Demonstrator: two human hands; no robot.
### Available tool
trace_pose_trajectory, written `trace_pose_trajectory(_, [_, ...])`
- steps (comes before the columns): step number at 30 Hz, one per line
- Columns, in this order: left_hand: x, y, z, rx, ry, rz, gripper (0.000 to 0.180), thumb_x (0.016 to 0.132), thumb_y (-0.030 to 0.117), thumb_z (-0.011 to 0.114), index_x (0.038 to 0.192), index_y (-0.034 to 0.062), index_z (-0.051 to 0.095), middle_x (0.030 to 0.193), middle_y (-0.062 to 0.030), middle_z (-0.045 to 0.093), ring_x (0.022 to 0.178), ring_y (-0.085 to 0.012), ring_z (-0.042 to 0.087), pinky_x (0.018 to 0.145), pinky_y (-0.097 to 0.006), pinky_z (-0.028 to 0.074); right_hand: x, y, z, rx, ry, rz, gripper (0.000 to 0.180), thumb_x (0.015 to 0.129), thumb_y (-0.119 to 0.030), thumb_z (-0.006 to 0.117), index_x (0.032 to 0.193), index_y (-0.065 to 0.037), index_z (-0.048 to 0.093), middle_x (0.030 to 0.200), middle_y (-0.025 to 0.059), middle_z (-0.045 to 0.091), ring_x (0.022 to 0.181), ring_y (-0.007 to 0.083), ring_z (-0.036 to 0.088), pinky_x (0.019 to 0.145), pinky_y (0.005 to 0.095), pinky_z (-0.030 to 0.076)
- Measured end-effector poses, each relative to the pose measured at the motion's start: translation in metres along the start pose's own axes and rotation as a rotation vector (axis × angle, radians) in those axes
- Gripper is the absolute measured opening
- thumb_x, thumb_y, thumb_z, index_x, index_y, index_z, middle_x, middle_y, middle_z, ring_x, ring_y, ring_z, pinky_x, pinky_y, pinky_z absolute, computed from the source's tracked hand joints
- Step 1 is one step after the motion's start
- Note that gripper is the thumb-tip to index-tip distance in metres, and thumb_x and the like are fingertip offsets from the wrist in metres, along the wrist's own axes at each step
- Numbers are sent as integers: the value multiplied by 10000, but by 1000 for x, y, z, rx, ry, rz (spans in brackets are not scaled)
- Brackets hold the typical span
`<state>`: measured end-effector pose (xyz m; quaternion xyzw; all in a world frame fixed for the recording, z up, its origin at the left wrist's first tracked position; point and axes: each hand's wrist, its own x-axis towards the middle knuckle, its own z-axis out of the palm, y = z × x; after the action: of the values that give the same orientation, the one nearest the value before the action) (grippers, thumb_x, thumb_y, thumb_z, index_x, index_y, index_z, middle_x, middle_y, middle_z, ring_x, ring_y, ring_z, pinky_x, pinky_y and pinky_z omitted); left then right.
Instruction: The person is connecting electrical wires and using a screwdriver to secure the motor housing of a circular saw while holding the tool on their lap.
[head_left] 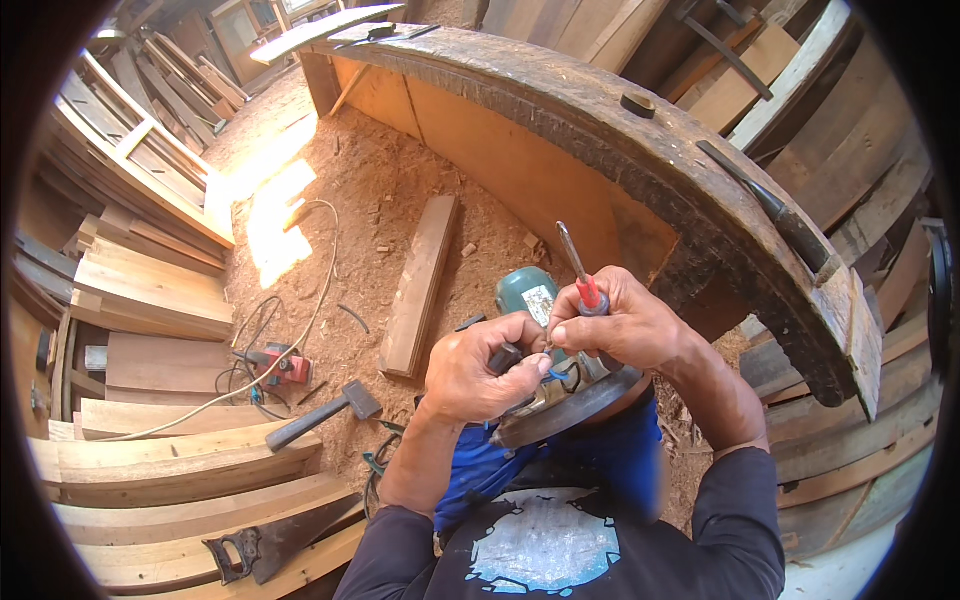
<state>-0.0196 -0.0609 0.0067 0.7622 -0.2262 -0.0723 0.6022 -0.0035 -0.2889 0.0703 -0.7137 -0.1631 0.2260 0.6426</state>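
My right hand [625,325] is closed around the red handle of a screwdriver [590,296], its metal shaft pointing up and away. That hand's thumb and fingertip also pinch close to my left fingertips. My left hand [478,368] is closed in a pinch, and the small thing between its fingers is too small to name. A black knob-like part [505,358] shows at its fingers. Beneath both hands a power tool with a green motor housing [524,288] and a round metal base [575,412] rests at my lap. Blue and dark wires [562,374] show by the fingertips.
A long workbench [590,110] curves across the far right, with a chisel-like tool [790,225] on top. A plank [420,285] lies on the shavings-covered floor. To the left are a hammer [335,410], red power tool [285,365], cord [325,270], handsaw [270,545] and stacked boards [150,290].
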Motion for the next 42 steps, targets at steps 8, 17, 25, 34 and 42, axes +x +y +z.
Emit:
trace_pose_trajectory(8, [0,-9,3,-226,27,17,139,883,189,762,845,89,674,639,68,548,593,-11,474,536,-229,366,-7,2,2,31,-16,-85,111,916,-123,767,915,-12,759,786,-21,676,761,49,590,702,255,480])
trace_pose_trajectory(17, [2,-6,5,-137,48,17,164,898,193,779,852,75,674,712,37,596,639,-27,519,571,-244,420,-11,0,12,-132,59,-206,82,923,-52,661,853,-12,677,708,-15,567,709,65,509,643,304,446])
trace_pose_trajectory(25, [5,-5,11,-170,130,32,123,920,137,746,871,55,668,758,45,599,689,-30,523,603,-239,426,-13,6,17,-410,192,-376,67,893,-50,637,861,6,656,684,131,569,619,163,539,604,364,460])
trace_pose_trajectory(34, [5,-5,0,-252,105,121,91,903,64,652,823,46,611,781,23,552,711,-53,478,639,-242,382,-62,-31,-16,-594,639,-405,108,867,-22,678,957,25,714,822,180,697,721,225,673,673,351,531])
trace_pose_trajectory(42, [11,-5,1,-363,77,94,87,919,105,664,871,53,615,815,24,569,745,-48,494,666,-225,386,-88,-78,-89,-1263,1061,88,187,878,-101,686,1045,-24,717,911,254,706,878,432,682,823,456,532])
